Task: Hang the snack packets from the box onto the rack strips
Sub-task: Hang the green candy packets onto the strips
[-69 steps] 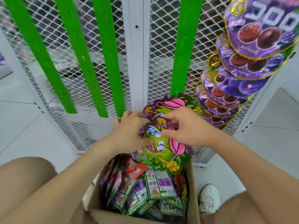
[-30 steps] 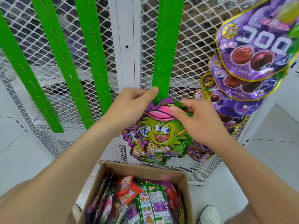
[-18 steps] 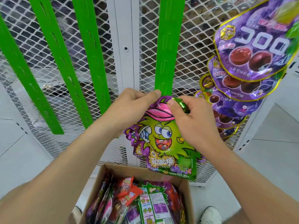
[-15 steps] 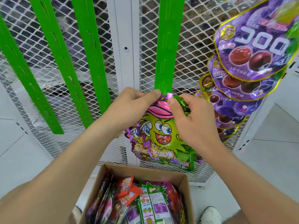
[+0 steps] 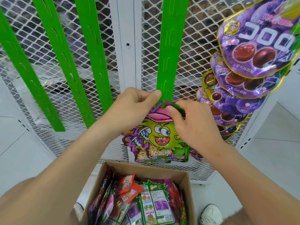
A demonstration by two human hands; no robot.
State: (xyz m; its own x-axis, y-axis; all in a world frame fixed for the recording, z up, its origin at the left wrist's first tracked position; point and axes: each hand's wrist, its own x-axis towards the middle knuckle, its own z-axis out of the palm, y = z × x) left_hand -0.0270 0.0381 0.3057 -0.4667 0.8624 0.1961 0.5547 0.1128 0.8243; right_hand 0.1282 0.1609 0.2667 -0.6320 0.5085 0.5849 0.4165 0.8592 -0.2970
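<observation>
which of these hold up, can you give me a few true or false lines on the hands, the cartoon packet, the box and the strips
1. The left hand and the right hand meet at the top of the cartoon packet, at the lower end of a green strip. True.
2. The cardboard box is empty. False: it holds many packets.
3. Purple packets hang in an overlapping column to the right of that strip. True.
4. The strips further left carry packets too. False: the three left strips hang bare.
</observation>
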